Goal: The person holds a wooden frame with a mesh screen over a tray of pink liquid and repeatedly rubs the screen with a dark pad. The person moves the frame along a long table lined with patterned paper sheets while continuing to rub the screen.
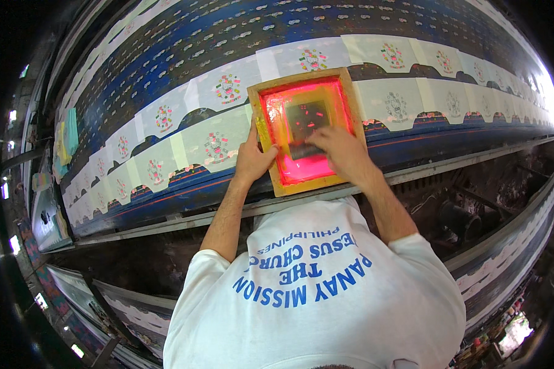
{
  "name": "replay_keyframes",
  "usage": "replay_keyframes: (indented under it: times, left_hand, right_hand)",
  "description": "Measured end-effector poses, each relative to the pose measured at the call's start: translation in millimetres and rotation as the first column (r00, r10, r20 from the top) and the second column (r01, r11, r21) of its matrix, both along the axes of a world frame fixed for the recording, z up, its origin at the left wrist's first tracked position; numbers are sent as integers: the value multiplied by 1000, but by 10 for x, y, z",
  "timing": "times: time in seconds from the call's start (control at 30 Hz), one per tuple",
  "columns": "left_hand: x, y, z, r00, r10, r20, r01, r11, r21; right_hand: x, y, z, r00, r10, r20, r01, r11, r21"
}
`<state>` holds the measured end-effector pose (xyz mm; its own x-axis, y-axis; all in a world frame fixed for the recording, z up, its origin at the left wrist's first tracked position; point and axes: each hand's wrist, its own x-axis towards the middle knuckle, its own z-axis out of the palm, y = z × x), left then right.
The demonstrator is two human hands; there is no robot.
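A wooden screen-printing frame [357, 104] lies tilted over the row of white fabric pieces, its mesh [271, 117] smeared with bright pink ink around a darker middle window. My left hand [256, 160] grips the frame's left side, thumb over the top edge. My right hand [341, 152] is over the lower middle of the mesh, slightly blurred, its fingers closed on a dark squeegee [300, 151]. Part of the squeegee is hidden under the fingers. Left of the frame is a fabric piece [194, 150] with a multicoloured print; to its right, a piece [383, 89] shows mostly dark outlines.
The long printing table [184, 192] has a blue, stained surface and a rail [412, 174] along its near edge. More printed pieces [221, 86] form a second row beyond. Green and yellow cloths [72, 132] hang at the far left. Other tables [511, 237] stand behind me.
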<state>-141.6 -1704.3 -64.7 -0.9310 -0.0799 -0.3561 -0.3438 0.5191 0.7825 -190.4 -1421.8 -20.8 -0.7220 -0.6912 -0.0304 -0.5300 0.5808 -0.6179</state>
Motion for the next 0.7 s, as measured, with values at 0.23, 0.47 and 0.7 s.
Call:
replay_keyframes:
  times: [0.23, 0.47, 0.7]
  left_hand:
    - [31, -19, -127, 996, -10, -90, 8, 1000, -21]
    - [-6, -68, -250, 990, -32, -141, 27, 999, -36]
    - [14, -59, -274, 992, -33, -120, 29, 999, -29]
  right_hand:
    - [121, -3, 183, 996, -31, 78, 34, 999, -37]
    - [-979, -165, 29, 994, -104, -44, 103, 994, -20]
    - [-588, -136, 167, 988, -103, 113, 92, 991, 103]
